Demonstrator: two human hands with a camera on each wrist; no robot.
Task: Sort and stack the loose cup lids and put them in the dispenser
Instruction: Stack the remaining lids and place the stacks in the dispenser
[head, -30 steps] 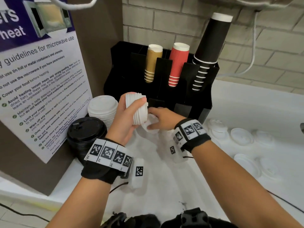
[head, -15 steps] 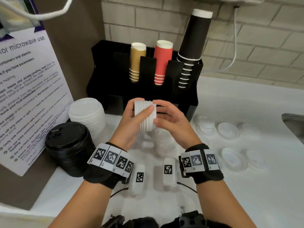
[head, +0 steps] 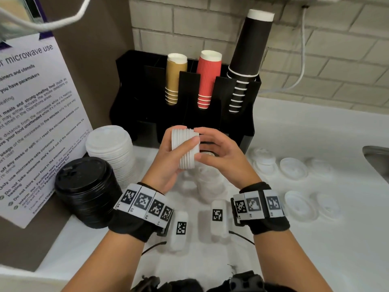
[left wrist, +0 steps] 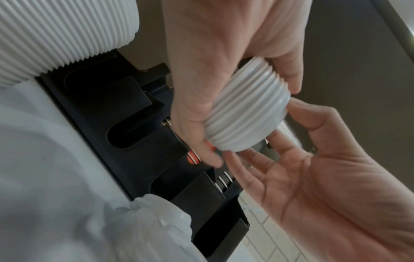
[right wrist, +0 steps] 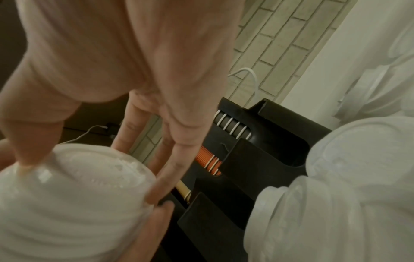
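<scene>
My left hand [head: 168, 154] grips a short stack of small white lids [head: 185, 150] lying on its side, just in front of the black dispenser [head: 143, 114]. The thumb lies across the front of the stack and the fingers wrap behind it. My right hand [head: 214, 148] pinches the stack's right end with the index finger on top and the thumb below. In the left wrist view the ribbed lid stack [left wrist: 246, 115] sits between both hands. The right wrist view shows fingertips on the rim of the end lid [right wrist: 74, 195].
A tall stack of large white lids [head: 111, 148] and a stack of black lids [head: 86, 186] stand at the left. Another small white lid stack [head: 210, 182] is under my hands. Loose lids [head: 292, 167] lie to the right. Gold, red and black cups fill the dispenser top. A sink edge [head: 376, 157] is far right.
My right hand came up from the counter to the right end of the lid stack. My left hand lowered the stack slightly and turned it sideways.
</scene>
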